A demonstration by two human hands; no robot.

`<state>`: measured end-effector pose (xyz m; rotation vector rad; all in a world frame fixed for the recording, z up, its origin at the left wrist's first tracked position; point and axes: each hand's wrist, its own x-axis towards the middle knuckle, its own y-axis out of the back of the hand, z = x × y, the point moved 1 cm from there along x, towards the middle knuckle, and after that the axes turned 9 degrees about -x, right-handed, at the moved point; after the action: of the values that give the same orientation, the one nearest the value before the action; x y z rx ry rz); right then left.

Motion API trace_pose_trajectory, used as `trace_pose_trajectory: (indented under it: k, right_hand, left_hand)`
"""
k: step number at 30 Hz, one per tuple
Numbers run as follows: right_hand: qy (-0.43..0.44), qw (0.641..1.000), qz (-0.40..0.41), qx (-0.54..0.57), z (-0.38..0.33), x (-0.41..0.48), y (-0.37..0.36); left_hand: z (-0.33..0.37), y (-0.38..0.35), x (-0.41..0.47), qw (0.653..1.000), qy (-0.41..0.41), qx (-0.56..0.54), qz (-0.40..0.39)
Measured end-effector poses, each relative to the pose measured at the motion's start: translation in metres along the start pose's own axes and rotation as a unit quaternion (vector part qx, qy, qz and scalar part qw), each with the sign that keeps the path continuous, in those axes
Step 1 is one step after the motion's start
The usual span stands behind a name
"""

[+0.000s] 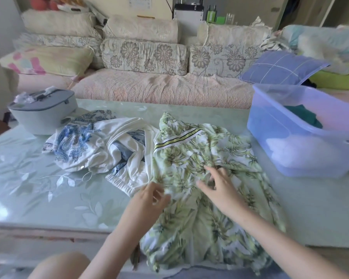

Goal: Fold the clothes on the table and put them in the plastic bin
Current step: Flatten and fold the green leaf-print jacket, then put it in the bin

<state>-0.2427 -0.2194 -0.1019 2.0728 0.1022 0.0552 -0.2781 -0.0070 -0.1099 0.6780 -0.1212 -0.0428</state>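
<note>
Leaf-print garment (191, 224) at the tabletop's (28, 178) near edge
Crumpled, green on white with a striped band, it drapes over the edge; the right hand (222, 188) lies spread on it, the left hand (147, 198) curls at its hem, grip unclear.

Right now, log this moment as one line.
shirt: spread on table, unfolded | left hand: at shirt edge, grip unclear | right hand: touches shirt | white garment: crumpled | bin: partly filled
</note>
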Motion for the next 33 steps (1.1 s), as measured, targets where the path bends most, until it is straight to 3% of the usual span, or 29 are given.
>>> trace_pose_trajectory:
  k: [3,6,9,13,17,22,25,29,33]
  right_hand:
    - [-0.011,1.000,0.001,0.010,-0.009,-0.030,-0.011]
    - [-0.013,0.998,-0.034,0.048,-0.021,-0.050,-0.025]
    - [-0.031,0.996,-0.073,0.036,-0.032,-0.061,-0.038]
    - [-0.038,0.991,-0.082,0.101,-0.045,-0.077,-0.047]
    - [-0.055,0.961,-0.140,0.231,-0.053,-0.092,-0.045]
    - [-0.097,0.904,-0.134,0.393,-0.041,-0.102,-0.032]
    - [-0.098,0.929,-0.126,0.333,-0.021,-0.104,-0.037]
    - [-0.085,0.962,-0.115,0.230,-0.014,-0.114,-0.051]
    - [-0.102,0.970,-0.073,0.207,-0.011,-0.116,-0.070]
  left_hand:
    - [-0.002,-0.005,-0.032,0.999,0.024,0.007,-0.044]
    - [-0.005,-0.013,-0.056,0.995,0.018,0.091,-0.022]
    - [-0.007,-0.017,-0.077,0.990,0.069,0.125,-0.014]
    - [-0.001,-0.022,-0.099,0.993,0.115,0.009,0.019]
    - [0.018,-0.040,-0.109,0.990,0.036,-0.092,0.099]
    - [0.030,-0.059,-0.111,0.995,0.003,-0.099,0.015]
    - [0.017,-0.057,-0.118,0.988,-0.018,-0.152,0.011]
    - [-0.005,-0.050,-0.124,0.948,0.098,-0.288,0.096]
    - [-0.023,-0.049,-0.120,0.947,0.165,-0.251,0.114]
